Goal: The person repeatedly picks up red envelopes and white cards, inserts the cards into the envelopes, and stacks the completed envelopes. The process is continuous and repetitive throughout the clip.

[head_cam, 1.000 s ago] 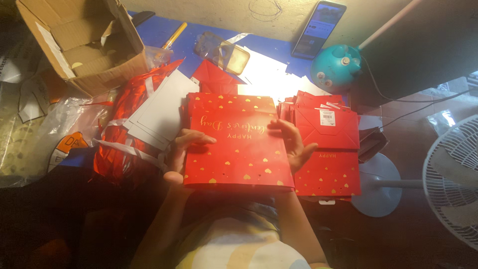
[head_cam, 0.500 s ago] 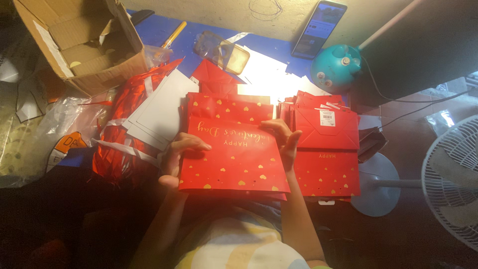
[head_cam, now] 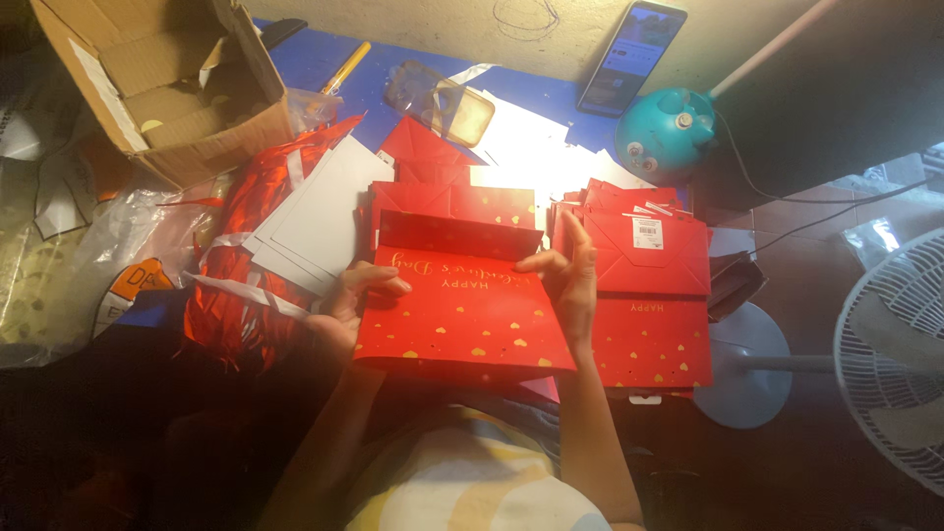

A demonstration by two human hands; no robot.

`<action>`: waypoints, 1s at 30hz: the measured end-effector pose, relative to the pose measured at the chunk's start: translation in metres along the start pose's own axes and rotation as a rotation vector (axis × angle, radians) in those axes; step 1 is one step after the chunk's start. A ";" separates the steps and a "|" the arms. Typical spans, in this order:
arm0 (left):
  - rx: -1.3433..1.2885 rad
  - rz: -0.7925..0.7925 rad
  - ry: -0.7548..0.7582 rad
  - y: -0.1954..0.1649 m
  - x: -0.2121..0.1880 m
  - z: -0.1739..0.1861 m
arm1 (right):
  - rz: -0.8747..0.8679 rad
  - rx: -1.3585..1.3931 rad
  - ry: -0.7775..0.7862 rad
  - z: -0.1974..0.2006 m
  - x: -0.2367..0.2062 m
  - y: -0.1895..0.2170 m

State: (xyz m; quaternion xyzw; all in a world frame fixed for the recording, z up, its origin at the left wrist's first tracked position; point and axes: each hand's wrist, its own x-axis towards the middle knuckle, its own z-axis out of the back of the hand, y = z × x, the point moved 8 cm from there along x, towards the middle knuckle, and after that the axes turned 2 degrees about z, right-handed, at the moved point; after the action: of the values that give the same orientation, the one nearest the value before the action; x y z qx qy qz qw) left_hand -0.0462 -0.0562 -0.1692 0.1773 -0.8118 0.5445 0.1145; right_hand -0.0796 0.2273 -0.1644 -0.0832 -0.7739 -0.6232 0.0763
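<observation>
The blue table (head_cam: 324, 69) fills the upper part of the view, but most of its surface is covered, and its lower edge goes into deep shadow. At the top left an open cardboard box (head_cam: 147, 88) is cut by the frame edge. At the right a white fan (head_cam: 890, 359) is only half in view. Left of the centre, a bundle of red bags with white strips (head_cam: 241, 285) lies under a white card sheet (head_cam: 320, 216); how many bags it has is not possible to count.

In the middle, the person holds a flat red paper bag (head_cam: 462, 315) with small gold hearts, just in front of the body and above the table edge. Its top flap stands folded up. The left hand (head_cam: 349, 305) grips the bag's left edge, thumb on the front, the other fingers hidden behind the paper. The right hand (head_cam: 570, 285) clamps the right edge near the top corner, fingers straight along the side.

Just to the right lies a stack of similar red bags (head_cam: 644, 295), partly behind the right hand. A teal round device (head_cam: 664, 133) and a phone (head_cam: 629, 54) stand further back. A clear plastic piece (head_cam: 442, 103) is hard to identify in the glare.
</observation>
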 end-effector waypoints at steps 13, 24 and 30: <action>0.714 -0.040 -0.169 -0.014 -0.028 0.012 | -0.214 -0.193 -0.132 0.003 -0.034 -0.032; 0.410 0.492 -0.013 0.000 -0.027 0.026 | -0.161 -0.589 0.022 -0.028 -0.044 -0.008; -0.031 0.583 -0.014 0.005 -0.032 0.004 | 0.030 -0.575 0.038 -0.030 -0.052 0.037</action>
State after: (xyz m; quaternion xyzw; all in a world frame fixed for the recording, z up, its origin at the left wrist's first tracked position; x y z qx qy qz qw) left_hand -0.0192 -0.0525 -0.1870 -0.0613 -0.8376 0.5406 -0.0496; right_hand -0.0200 0.2037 -0.1343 -0.1011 -0.5627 -0.8172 0.0733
